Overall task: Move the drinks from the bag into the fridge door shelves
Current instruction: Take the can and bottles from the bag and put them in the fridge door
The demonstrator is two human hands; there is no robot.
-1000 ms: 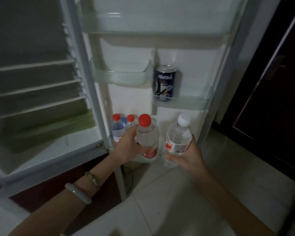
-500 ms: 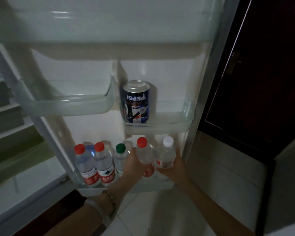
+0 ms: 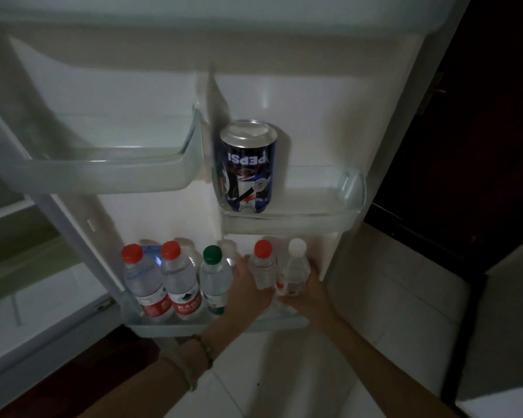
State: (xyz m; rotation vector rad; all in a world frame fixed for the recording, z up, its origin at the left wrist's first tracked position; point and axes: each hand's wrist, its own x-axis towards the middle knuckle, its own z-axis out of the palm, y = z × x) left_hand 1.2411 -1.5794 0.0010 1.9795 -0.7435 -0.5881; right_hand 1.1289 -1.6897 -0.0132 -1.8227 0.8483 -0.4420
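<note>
Red-capped bottle (image 3: 263,267): your left hand (image 3: 248,292) wraps it from the left side, grip pressed around its body, holding it upright over the right half of the bottom door shelf (image 3: 169,327), probably so it drops in standing.
White-capped bottle (image 3: 295,271): your right hand (image 3: 310,297) closes around its lower body, touching the red-capped one, just beside the door's right edge.
Whether they rest on the shelf: I cannot tell; your hands hide their bases.
Bottom door shelf contents: two red-capped water bottles (image 3: 160,285) and a green-capped bottle (image 3: 213,282) stand upright in a row at the left, touching.
Middle right shelf (image 3: 344,212): one Pepsi can (image 3: 245,167), upright, at its left end.
Middle left shelf (image 3: 103,173): nothing visible inside.
Bag: not in view.
Progress: likely near the end of this placement.
</note>
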